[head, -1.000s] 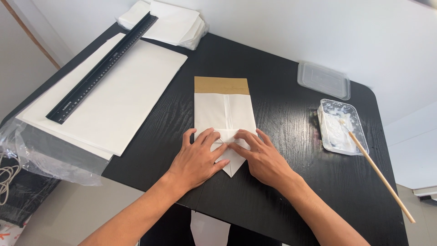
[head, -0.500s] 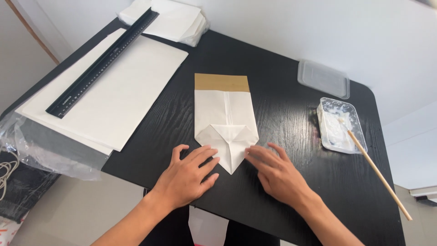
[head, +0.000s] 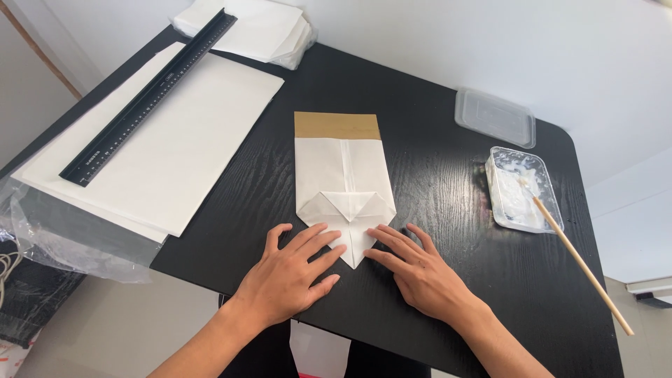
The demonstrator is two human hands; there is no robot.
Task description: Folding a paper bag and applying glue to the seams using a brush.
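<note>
Both hands are lying flat and open, gripping nothing: the left hand (head: 294,271) and right hand (head: 420,273) are pressing fingertips against the pointed tip of one folded paper bag (head: 341,182) at table centre. At 2 o'clock, two plastic containers (head: 523,187), one stick (head: 581,264). At 10 o'clock, one black ruler (head: 150,94) is lying on white sheets (head: 189,150).

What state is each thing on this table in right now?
Folded paper bag: flat, bottom folded to a point.
Left hand: open, fingertips on the point.
Right hand: open, flat beside the point.
Paste tray: uncovered, stick resting inside.
Lid: off, set aside.
</note>
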